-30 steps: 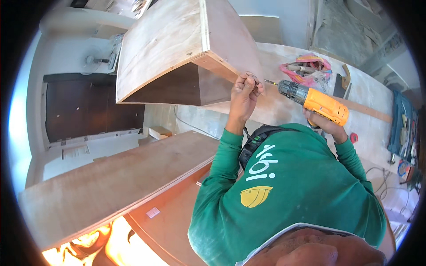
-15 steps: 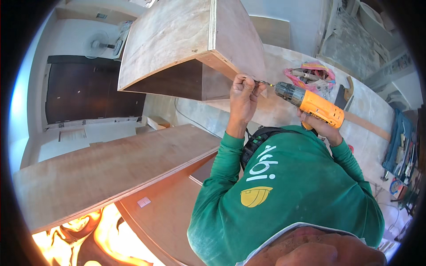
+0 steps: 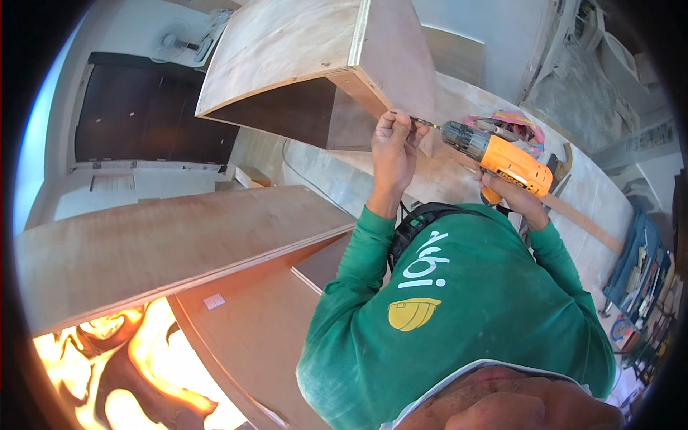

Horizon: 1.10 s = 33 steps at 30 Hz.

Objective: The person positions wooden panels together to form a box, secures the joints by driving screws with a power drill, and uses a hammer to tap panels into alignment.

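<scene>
An orange and black cordless drill [image 3: 510,159] is in my right hand [image 3: 512,195], its handle wrapped by the fingers and its chuck pointing left. Out of the chuck runs a thin bit [image 3: 423,122] toward my left hand [image 3: 395,140]. My left fingers are pinched together at the bit's far end, beside the front edge of a plywood box [image 3: 373,92]. Whether a screw is between those fingertips is too small to tell. The box is open on the side facing me, with a dark inside.
Beyond the drill, a pink bag of tools [image 3: 527,130] and a wooden-handled tool [image 3: 566,159] lie on a pale work surface [image 3: 602,197]. A blue tool roll [image 3: 638,265] hangs at the right. Long plywood panels [image 3: 179,247] stretch across the left, near a fan [image 3: 175,44].
The view has shifted slightly, so the box and panels sit a little differently. Both hands keep the same grip, with the drill still lined up toward the left fingers.
</scene>
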### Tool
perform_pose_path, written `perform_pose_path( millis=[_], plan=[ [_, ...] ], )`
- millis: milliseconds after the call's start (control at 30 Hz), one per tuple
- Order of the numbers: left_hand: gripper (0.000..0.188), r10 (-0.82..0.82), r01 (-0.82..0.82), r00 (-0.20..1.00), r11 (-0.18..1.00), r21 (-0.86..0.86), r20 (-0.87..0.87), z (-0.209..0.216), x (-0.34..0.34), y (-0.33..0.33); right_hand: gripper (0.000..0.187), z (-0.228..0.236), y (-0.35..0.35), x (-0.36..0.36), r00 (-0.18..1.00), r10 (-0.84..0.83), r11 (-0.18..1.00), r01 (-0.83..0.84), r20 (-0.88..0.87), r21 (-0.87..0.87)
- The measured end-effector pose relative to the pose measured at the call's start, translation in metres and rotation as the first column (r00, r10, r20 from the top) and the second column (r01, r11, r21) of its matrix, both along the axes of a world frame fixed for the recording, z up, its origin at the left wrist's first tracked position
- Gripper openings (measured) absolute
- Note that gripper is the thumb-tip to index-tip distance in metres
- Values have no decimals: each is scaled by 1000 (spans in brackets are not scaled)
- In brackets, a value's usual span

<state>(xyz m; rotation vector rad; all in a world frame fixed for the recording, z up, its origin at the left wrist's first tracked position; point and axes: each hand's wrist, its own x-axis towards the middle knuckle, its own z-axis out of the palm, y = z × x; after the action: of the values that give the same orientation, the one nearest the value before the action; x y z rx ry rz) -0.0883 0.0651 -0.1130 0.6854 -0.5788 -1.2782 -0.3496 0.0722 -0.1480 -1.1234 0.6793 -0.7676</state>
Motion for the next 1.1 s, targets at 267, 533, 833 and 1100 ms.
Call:
perform_pose_path(
  millis=[267,533,833,1100],
  plan=[
    [18,74,-79,984,997,-25,-164,22,2,-3,23,46,-23,29,996,-15,966,-7,-83,-260],
    [17,121,-121,980,993,12,-159,26,-14,-11,27,55,-35,18,999,18,997,-21,-48,-71],
    [20,246,-254,951,967,-20,-188,25,-6,-25,29,59,-74,42,986,159,987,-156,51,-48],
    [25,232,-225,957,973,58,-175,25,3,-26,29,53,-84,42,984,158,987,-157,86,-22]
  ],
)
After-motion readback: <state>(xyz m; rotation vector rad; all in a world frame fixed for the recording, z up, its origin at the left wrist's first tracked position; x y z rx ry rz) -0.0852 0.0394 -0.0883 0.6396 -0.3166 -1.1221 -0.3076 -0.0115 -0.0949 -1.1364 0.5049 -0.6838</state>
